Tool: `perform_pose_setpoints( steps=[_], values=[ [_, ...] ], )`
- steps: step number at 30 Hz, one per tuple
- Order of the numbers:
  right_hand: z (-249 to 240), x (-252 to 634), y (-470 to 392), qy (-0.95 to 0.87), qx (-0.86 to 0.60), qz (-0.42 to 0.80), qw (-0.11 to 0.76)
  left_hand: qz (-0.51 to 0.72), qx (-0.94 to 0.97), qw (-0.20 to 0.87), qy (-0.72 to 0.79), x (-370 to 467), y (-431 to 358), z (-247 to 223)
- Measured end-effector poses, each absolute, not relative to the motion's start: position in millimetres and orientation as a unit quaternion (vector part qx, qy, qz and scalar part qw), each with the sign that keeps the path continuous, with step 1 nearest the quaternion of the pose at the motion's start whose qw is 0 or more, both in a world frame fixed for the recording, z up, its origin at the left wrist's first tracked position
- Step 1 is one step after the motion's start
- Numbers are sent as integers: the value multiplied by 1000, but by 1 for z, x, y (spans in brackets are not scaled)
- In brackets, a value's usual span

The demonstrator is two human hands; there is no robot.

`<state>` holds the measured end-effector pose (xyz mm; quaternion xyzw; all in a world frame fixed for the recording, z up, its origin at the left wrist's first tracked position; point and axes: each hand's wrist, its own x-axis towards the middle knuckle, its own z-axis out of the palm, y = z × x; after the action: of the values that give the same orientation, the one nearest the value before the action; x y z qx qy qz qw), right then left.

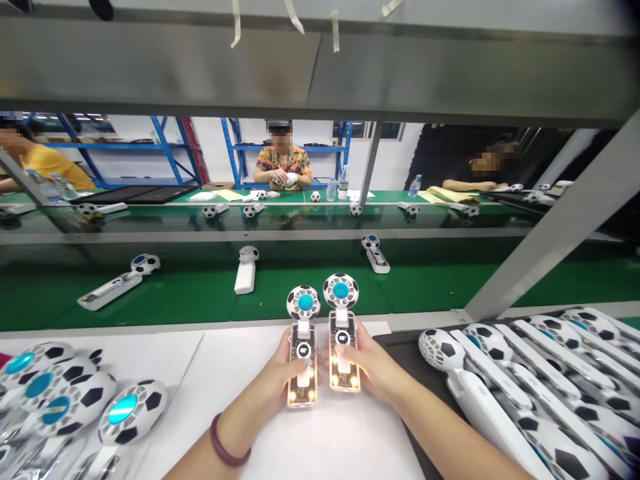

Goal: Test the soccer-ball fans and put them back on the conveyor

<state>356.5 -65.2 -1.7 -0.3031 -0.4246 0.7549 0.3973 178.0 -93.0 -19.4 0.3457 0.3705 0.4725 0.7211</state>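
Note:
Two handheld fans with soccer-ball heads are held upright side by side over the white work surface (350,440). My left hand (281,373) is closed round the left fan (303,347), its thumb on the front of the handle. Round the right fan (343,333) my right hand (367,363) is closed, thumb also on the handle's front. Both handles glow with warm lights, and their small round displays are lit, seeming to read 100. Each head has a blue disc at its centre. The two fans are close but apart.
Several fans (133,410) lie at the left; more fill a black tray (407,407) at the right. Ahead, a green conveyor belt (190,287) carries spaced fans. A slanted metal post (560,213) and overhead shelf (320,73) frame the view. Co-workers sit beyond, one person (283,160) opposite.

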Motion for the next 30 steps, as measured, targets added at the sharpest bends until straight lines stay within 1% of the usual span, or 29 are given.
perform_pose_setpoints(
  steps=[6, 16, 19, 23, 30],
  values=[
    [0, 354, -67, -415, -302, 755, 408, 471, 346, 720, 374, 178, -93, -19],
    [5, 357, -68, -406, -277, 784, 379, 483, 348, 719, 360, 179, -94, -22],
    [6, 358, -68, -399, -282, 783, 384, 483, 354, 712, 366, 179, -94, -24],
    [4, 357, -68, -386, -272, 793, 384, 504, 342, 705, 363, 180, -92, -28],
    [1, 358, -66, -356, -301, 790, 398, 534, 325, 672, 397, 178, -91, -27]
  ],
)
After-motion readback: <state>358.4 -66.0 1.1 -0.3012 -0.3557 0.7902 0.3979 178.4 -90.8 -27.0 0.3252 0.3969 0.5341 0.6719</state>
